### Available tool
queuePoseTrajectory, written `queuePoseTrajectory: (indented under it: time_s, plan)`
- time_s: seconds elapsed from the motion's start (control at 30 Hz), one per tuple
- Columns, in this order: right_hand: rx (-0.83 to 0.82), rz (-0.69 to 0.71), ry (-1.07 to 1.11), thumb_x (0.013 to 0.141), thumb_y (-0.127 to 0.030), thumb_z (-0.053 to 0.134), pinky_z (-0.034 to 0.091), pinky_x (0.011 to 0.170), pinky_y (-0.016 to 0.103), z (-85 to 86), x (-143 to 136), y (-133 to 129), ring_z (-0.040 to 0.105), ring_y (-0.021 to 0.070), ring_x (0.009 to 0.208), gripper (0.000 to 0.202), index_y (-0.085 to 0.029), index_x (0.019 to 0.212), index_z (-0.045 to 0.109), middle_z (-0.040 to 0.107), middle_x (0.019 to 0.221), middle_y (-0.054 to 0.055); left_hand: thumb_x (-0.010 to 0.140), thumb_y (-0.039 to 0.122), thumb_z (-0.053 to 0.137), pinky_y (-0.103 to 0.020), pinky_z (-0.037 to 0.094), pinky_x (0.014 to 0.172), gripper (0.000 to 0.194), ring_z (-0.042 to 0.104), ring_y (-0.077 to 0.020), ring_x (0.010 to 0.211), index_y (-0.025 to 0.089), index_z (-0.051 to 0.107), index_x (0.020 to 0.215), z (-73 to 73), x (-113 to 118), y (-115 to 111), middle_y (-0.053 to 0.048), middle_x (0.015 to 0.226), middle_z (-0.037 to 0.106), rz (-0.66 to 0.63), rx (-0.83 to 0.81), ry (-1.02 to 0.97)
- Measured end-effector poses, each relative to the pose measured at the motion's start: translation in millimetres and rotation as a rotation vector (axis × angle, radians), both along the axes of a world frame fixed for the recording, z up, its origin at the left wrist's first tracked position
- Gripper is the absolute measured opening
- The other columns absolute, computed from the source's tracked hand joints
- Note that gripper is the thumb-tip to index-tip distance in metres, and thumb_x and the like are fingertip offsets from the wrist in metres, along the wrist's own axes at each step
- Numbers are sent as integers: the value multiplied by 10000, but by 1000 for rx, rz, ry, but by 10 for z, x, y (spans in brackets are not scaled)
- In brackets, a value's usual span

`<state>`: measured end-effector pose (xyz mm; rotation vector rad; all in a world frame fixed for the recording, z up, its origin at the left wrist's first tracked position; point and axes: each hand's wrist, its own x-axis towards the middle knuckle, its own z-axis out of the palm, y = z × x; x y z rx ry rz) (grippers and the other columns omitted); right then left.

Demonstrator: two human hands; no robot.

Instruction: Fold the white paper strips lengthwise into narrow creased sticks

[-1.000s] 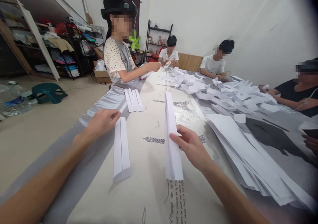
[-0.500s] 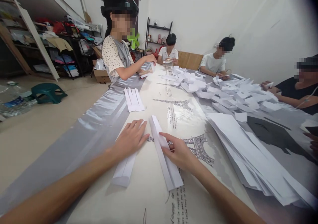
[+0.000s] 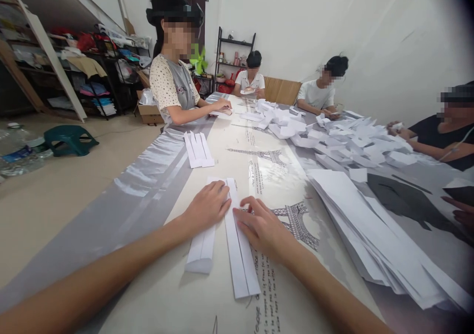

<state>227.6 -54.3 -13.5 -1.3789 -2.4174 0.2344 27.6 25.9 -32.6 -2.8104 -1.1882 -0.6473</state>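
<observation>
My left hand lies flat, fingers stretched out, over the upper part of a folded white paper strip. Its fingertips reach the top left edge of a second folded paper strip, which lies flat just to the right, with a fold line running along its length. The bent fingers and thumb of my right hand are closed at this second strip's right edge. Farther up the table rests a piece of white folded paper with several lengthwise panels.
A stack of white paper sheets lies to the right. Beyond it spreads a heap of folded white papers. Several people sit or stand around the table, and one at the left handles paper. A green stool stands on the floor.
My left hand has slid right with the left strip, closing the gap between the strips. The right strip has turned slightly more upright and its near end has shifted left and closer.
</observation>
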Motion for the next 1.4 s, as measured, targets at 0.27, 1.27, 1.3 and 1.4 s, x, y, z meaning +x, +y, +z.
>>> queuePoseTrajectory:
  time_s: [0.27,1.27,1.3,1.4]
  plan:
    - [6,63,24,1060,-367,419,367,1212,501,-209,-122,55,361,267,1495,570,-154,1578,312,354,1635,136,1029,172,295,-381,551,852,294,642,-257,1067,156,587,1062,-57,40,-2,-148,1156,650,108,-45,24]
    - [17,45,-22,1077,-410,323,231,1237,579,-321,5,670,184,281,1561,519,-234,1562,376,285,1669,108,1055,357,348,-484,389,1171,427,460,-299,1409,107,513,1359,-141,-203,61,-198,1466,534,-94,-31,-27]
    - [17,39,-23,1076,-409,323,231,1236,579,-326,0,669,178,282,1562,519,-228,1559,381,281,1670,115,1053,353,347,-482,395,1167,423,466,-300,1404,106,513,1354,-142,-202,59,-202,1458,537,-97,-30,-31]
    - [14,34,-26,1071,-409,339,240,1231,578,-329,-4,672,196,293,1558,513,-229,1547,405,287,1667,120,1048,337,343,-485,402,1160,412,483,-305,1389,108,509,1348,-135,-201,50,-207,1442,543,-106,-27,-40]
